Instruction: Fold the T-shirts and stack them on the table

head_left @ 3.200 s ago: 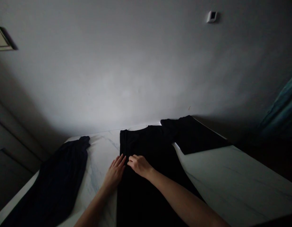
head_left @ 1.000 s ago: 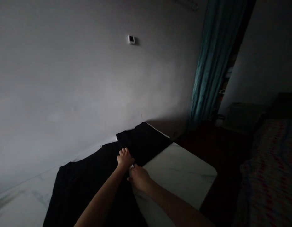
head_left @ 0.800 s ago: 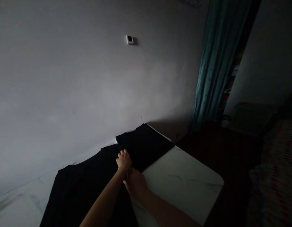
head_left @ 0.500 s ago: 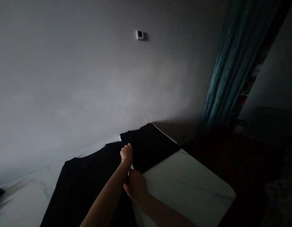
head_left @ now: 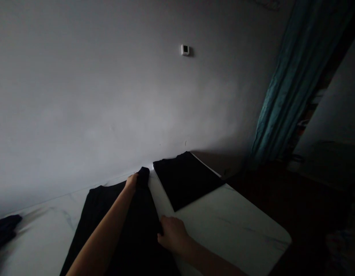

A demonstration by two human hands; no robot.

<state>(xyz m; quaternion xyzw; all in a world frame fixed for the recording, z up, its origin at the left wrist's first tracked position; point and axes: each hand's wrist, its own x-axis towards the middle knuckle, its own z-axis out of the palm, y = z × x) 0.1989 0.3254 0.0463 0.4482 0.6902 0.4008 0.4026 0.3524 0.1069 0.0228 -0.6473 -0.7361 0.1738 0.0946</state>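
Observation:
A large black garment (head_left: 143, 222) lies spread over the white marble-patterned table (head_left: 246, 214), running toward me past the bottom of the view. My left hand (head_left: 132, 181) is closed on its far right part, where a flap of cloth stands up beside the fingers. Nearer to me, my right hand (head_left: 174, 233) pinches the garment's right edge. The dim light hides seams and details, so I cannot tell what kind of garment it is. A flat, squared black cloth (head_left: 185, 178) lies at the far right, apart from the garment by a strip of bare tabletop.
A pale wall (head_left: 108, 96) rises behind the table and carries a small white device (head_left: 185, 50). At the left edge lies a crumpled dark cloth (head_left: 6, 230). A teal curtain (head_left: 276, 103) hangs to the right, above a dark floor (head_left: 280, 191).
My left hand has moved left with the garment's far right part, uncovering tabletop beside the squared black cloth. My right hand has moved slightly right and nearer. The view has shifted a little.

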